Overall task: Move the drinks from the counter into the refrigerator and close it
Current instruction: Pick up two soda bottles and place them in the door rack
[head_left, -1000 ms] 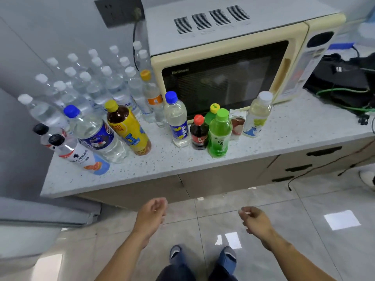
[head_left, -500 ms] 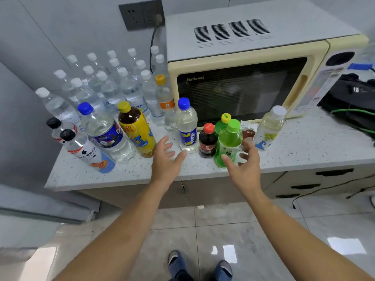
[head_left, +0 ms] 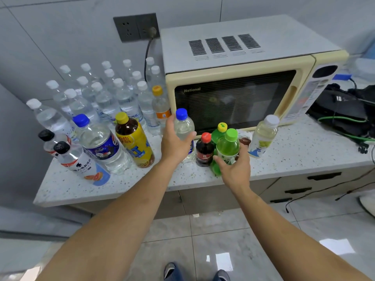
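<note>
Many drinks stand on the speckled counter [head_left: 304, 159]. My left hand [head_left: 174, 142] wraps around a clear blue-capped bottle [head_left: 183, 126] in front of the microwave. My right hand [head_left: 233, 168] grips a green bottle with a green cap [head_left: 227, 147]. Between them stands a small dark cola bottle with a red cap [head_left: 205, 149], and a second green bottle with a yellow cap [head_left: 220, 130] is behind. A pale bottle with a white cap [head_left: 263, 136] stands to the right. A yellow tea bottle [head_left: 133, 142] and a large blue-capped bottle [head_left: 99, 145] stand on the left.
A cream microwave [head_left: 243, 82] fills the back of the counter. Several white-capped water bottles [head_left: 105, 94] crowd the back left. A black bag with green cable [head_left: 345, 110] lies at the right. Drawers [head_left: 314, 183] sit under the counter. The refrigerator is out of view.
Both hands rose from near the floor to the counter. The left hand closed round the blue-capped bottle and the right hand round the green bottle.
</note>
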`<state>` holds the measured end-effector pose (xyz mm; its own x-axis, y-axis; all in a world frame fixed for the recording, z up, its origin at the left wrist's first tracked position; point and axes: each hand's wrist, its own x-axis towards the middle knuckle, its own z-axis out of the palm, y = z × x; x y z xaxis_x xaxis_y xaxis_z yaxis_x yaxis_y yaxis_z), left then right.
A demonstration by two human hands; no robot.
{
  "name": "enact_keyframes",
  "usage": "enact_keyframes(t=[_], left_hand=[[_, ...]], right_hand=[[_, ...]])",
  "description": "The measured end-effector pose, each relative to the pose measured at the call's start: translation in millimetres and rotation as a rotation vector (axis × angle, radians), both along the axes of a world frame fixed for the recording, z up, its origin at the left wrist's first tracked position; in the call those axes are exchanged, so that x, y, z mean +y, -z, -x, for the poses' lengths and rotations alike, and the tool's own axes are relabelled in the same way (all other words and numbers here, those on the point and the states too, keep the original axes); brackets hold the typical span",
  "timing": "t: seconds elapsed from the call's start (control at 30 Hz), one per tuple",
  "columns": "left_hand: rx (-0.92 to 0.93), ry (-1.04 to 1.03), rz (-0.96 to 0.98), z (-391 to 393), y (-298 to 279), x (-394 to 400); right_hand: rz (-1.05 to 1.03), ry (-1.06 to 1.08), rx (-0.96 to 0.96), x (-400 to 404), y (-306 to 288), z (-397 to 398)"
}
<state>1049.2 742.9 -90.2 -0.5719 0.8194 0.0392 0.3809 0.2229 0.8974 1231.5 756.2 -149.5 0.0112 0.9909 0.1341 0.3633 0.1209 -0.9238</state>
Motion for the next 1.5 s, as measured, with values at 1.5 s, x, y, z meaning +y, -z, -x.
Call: enact_keyframes(t=[1.5], left_hand=[[-0.083, 0.14, 0.14, -56, 59, 5]], right_hand=[[-0.215, 0.464, 0.114, -1, -24, -72]])
